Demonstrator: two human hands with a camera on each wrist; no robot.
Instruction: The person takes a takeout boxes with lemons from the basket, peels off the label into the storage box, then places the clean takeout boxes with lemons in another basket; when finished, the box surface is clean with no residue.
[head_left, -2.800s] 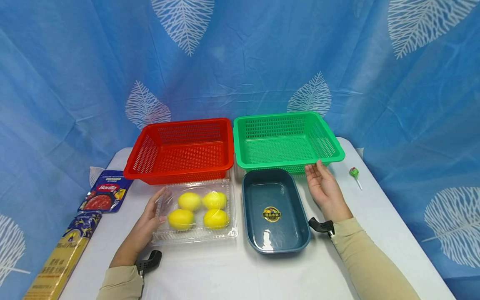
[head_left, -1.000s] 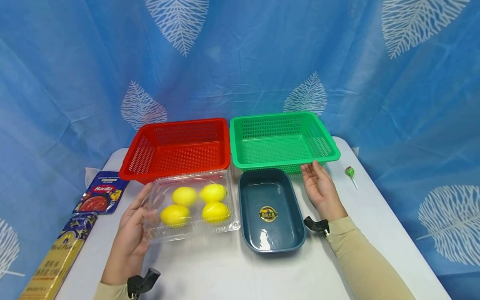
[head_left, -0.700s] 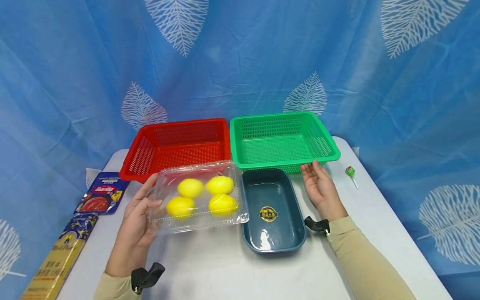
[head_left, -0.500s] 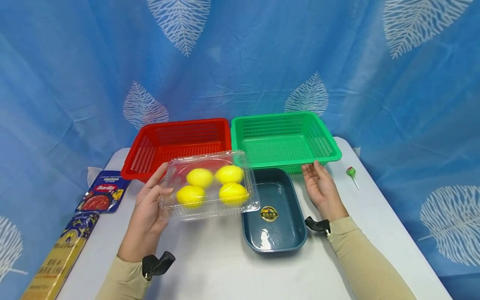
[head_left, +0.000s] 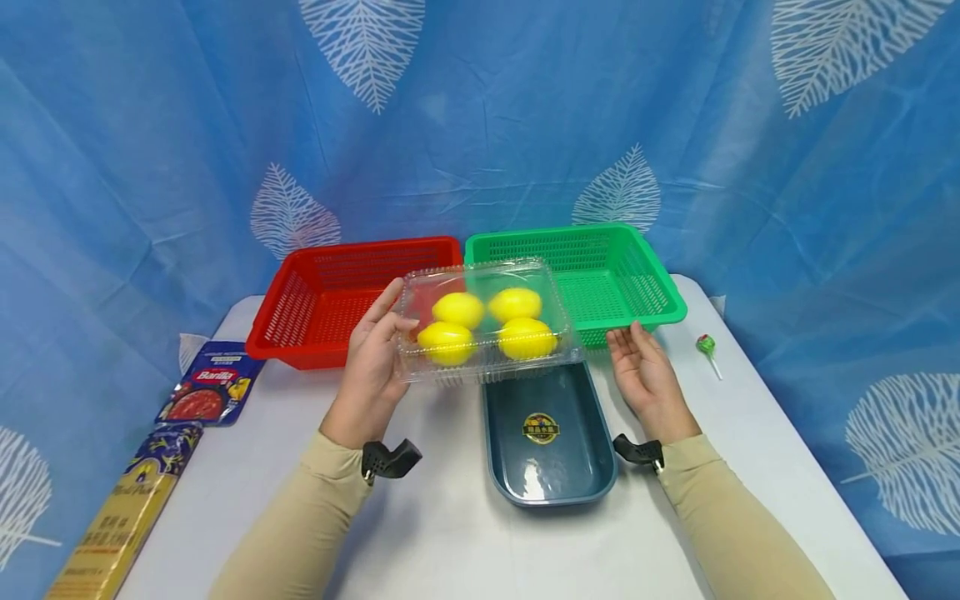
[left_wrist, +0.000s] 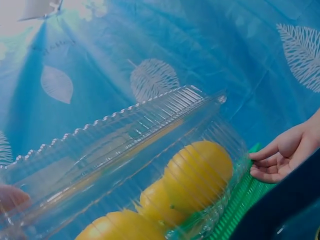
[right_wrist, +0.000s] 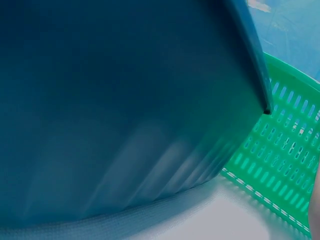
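Observation:
My left hand (head_left: 372, 358) holds the left end of a clear plastic clamshell box (head_left: 487, 279) with yellow lemons (head_left: 528, 338) inside. The box is raised and tilted, overlapping both baskets and the far end of the blue dish in the head view. In the left wrist view the lemons (left_wrist: 197, 167) show through the ribbed side. My right hand (head_left: 647, 375) lies palm turned up, fingers loosely bent, fingertips right at the front rim of the green basket (head_left: 663, 300). Beside it stands a dark blue dish (head_left: 551, 467) bearing a gold label; its outer wall (right_wrist: 125, 110) fills most of the right wrist view.
A red basket (head_left: 300, 354) stands left of the green one at the back. At the left edge lie a Barilla pouch (head_left: 210, 383) and a gold pasta packet (head_left: 123, 517). A lollipop (head_left: 707, 345) lies at the far right. Blue curtain (head_left: 487, 125) surrounds the white table.
My left hand has lifted the clamshell box of lemons off the table and carried it right and farther back, toward the green basket. My right hand has stayed by the green basket.

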